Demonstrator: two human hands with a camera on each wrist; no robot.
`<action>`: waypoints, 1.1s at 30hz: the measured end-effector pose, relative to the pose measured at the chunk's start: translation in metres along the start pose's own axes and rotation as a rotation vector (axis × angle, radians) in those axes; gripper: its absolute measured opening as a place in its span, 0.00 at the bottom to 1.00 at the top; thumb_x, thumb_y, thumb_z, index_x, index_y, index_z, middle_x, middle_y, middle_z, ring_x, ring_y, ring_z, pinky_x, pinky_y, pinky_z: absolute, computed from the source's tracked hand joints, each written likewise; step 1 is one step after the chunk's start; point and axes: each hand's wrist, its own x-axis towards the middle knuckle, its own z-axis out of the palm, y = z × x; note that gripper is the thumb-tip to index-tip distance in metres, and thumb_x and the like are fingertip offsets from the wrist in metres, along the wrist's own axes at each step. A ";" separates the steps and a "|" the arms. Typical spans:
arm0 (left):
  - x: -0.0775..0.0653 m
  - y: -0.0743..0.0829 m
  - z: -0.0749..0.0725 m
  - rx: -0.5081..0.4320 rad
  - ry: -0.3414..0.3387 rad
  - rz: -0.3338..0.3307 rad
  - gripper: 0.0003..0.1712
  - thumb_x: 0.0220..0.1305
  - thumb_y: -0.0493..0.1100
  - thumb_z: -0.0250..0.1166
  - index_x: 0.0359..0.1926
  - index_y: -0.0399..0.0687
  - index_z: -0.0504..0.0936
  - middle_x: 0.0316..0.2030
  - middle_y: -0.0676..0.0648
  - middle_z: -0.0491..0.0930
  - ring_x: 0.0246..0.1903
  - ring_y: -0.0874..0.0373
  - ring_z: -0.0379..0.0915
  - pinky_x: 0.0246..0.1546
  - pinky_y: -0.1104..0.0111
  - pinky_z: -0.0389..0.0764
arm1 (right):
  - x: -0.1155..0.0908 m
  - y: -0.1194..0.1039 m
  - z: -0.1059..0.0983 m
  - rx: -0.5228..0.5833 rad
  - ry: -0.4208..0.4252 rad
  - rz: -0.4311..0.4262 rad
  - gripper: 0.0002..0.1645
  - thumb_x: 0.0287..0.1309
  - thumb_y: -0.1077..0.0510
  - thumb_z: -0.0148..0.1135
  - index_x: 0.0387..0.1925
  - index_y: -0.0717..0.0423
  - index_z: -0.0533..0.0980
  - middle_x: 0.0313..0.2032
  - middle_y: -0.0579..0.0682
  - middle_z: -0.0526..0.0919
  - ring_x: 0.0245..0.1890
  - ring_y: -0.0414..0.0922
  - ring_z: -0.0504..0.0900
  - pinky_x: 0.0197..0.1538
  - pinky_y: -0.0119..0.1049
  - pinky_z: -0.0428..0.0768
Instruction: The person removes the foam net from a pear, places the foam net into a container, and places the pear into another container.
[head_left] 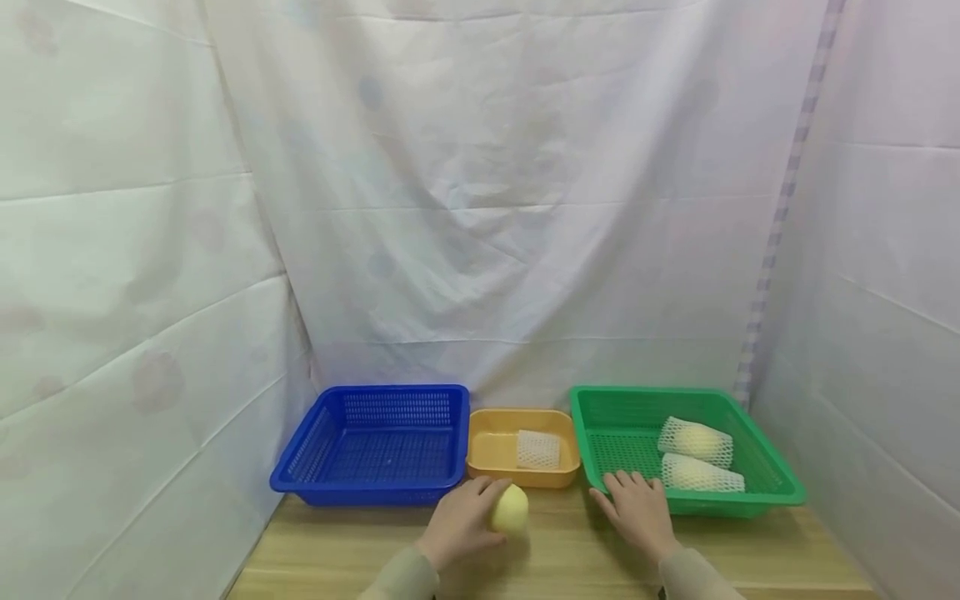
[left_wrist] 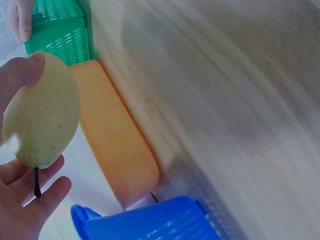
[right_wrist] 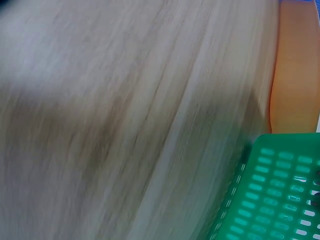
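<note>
1. Green plastic basket (head_left: 731,502), lower right of the head frame: the right hand (head_left: 636,510) rests at its near rim, fingers loosely extended.
2. Left hand (head_left: 463,523), lower centre: grips a pear (left_wrist: 47,112) between thumb and fingers.
3. Pear, left of the left-wrist frame: pale yellow, dark-speckled near its dark stem (left_wrist: 37,184); apart from the right hand.

The head view is softly bright; both wrist views blur the shadowed tabletop (right_wrist: 125,110).
</note>
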 end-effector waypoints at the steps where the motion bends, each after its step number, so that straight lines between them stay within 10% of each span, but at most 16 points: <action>1: 0.000 -0.001 -0.002 -0.001 0.001 0.003 0.48 0.39 0.57 0.80 0.64 0.54 0.71 0.48 0.52 0.78 0.43 0.59 0.77 0.40 0.64 0.79 | 0.000 0.000 0.000 0.003 0.002 -0.003 0.23 0.61 0.37 0.59 0.45 0.48 0.80 0.39 0.48 0.82 0.36 0.49 0.77 0.34 0.47 0.68; 33: 0.022 -0.026 -0.058 0.037 0.031 0.024 0.48 0.43 0.57 0.78 0.66 0.55 0.68 0.52 0.49 0.76 0.45 0.54 0.77 0.40 0.60 0.81 | -0.001 0.000 0.000 -0.009 0.060 -0.039 0.20 0.59 0.38 0.62 0.38 0.49 0.79 0.32 0.46 0.81 0.31 0.46 0.76 0.30 0.42 0.68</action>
